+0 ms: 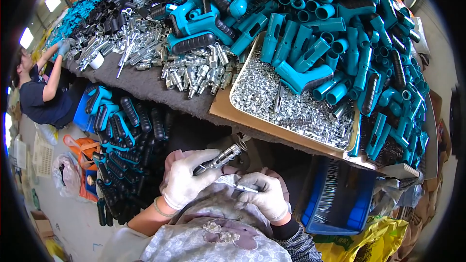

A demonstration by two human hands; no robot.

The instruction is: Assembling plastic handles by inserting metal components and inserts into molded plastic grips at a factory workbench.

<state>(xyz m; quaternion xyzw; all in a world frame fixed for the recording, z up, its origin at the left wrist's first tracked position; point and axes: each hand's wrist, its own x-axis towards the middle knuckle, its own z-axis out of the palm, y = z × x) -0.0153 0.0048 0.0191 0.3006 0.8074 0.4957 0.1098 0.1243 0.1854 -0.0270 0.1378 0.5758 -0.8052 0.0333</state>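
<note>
Fingers of the gloved left hand grip a spring-wound metal shaft above the lap; the gloved right hand pinches a small metal piece. Yellow sack: green print, illegible.

Near, downward fisheye head view over both hands

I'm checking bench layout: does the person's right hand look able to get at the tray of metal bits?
Probably yes: nothing visible blocks the way from the right hand over the bench edge to the tray, though that hand holds a silver piece.
</note>
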